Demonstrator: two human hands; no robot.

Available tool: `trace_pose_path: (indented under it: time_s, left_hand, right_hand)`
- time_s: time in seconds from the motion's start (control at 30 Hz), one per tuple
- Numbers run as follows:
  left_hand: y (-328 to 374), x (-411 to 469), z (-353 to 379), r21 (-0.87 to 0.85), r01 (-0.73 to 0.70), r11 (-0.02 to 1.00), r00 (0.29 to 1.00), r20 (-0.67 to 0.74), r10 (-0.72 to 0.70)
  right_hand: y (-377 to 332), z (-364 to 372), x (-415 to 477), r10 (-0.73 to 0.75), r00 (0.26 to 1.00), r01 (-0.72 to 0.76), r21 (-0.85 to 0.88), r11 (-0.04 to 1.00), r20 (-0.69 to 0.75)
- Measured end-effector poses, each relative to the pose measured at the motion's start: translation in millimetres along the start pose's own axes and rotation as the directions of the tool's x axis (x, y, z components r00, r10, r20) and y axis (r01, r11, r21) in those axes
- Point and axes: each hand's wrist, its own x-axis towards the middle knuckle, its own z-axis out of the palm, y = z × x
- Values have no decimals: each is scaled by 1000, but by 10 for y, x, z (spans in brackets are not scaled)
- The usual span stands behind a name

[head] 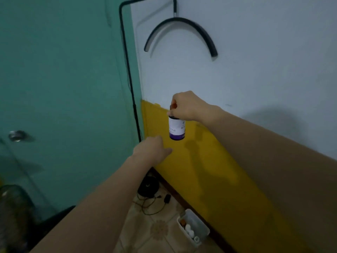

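White-labelled, purple-based small bottle (pixel 176 129) hangs mid-frame, pinched at its top by your right hand (pixel 186 106) — a loosening pinch could drop it past your slack, empty left hand (pixel 152 148) below.

Right hand (pixel 187 106) grips bottle (pixel 176 129) above left hand (pixel 153 149).

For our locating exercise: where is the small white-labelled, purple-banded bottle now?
Head view, centre: the small white-labelled bottle hangs from the right hand, which grips its top, in front of the yellow wall panel; the left hand is just below-left, apart.
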Motion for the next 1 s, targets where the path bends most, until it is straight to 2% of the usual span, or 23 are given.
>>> trace_pose_path:
  time_s: [0.2,0.33,0.73,0.83,1.0]
  left_hand:
    - [158,1138,448,18,-166,986,979,126,162]
    - [234,1794,1084,17,-209,978,953,230,199]
    - [-47,2999,3076,36,-252,967,830,522,197]
    - [-200,3157,3570,46,-247,968,774,611,169]
    - [-504,3415,4512,95,-205,974,740,666,91]
  right_hand:
    - [772,506,610,159,985,-150,-125,981,63]
    - [1409,1046,968,263,950,-236,-166,958,171]
    - [2885,3085,1410,359,844,-353,-91,931,398]
    - [3173,3706,1385,375,826,-375,-87,923,421]
    - [3616,4816,1240,326,801,-334,-77,940,503]
